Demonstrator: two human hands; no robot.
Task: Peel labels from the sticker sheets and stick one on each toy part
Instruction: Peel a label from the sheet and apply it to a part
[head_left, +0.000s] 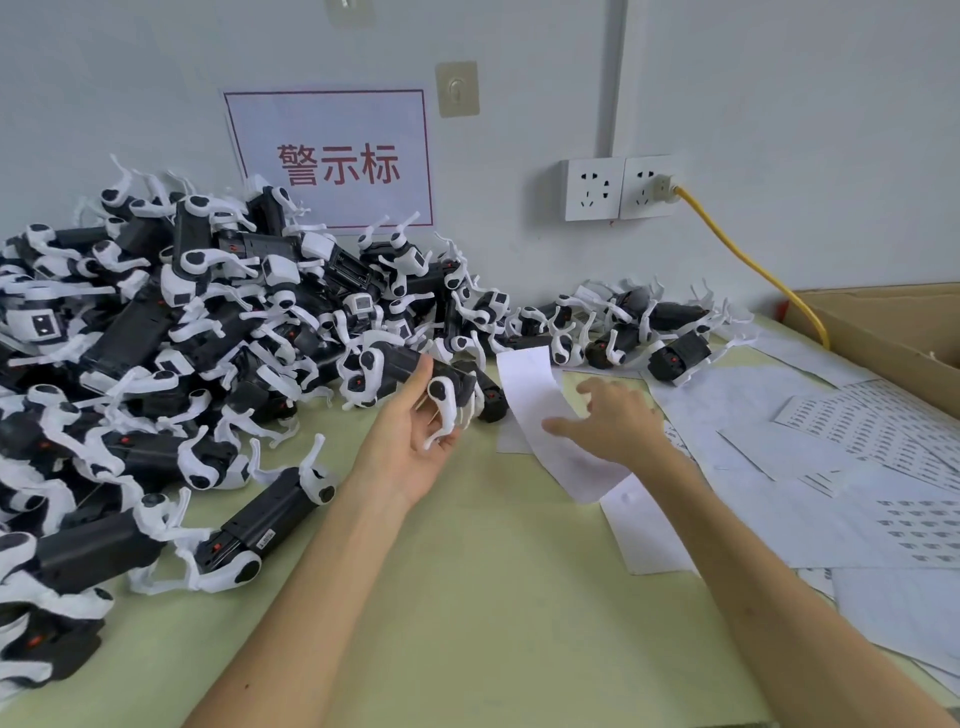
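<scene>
**Left hand holds a toy part while the right hand spreads over a paper strip**

The left hand (415, 441) has its grip closed around a black-and-white toy part (457, 382). The palm is turned up and the part's white legs poke out between the fingers. Just right of that grip, a curled white paper strip (530, 384) lies on the worktop (493, 597). The right hand (618, 421) is over it, fingers spread and blurred, holding nothing; contact is unclear. Further right lie sticker sheets (872, 431). Left of the grip is a pile of toy parts (156, 338).

Left, toy parts (156, 338); right, sticker sheets (857, 431)
</scene>
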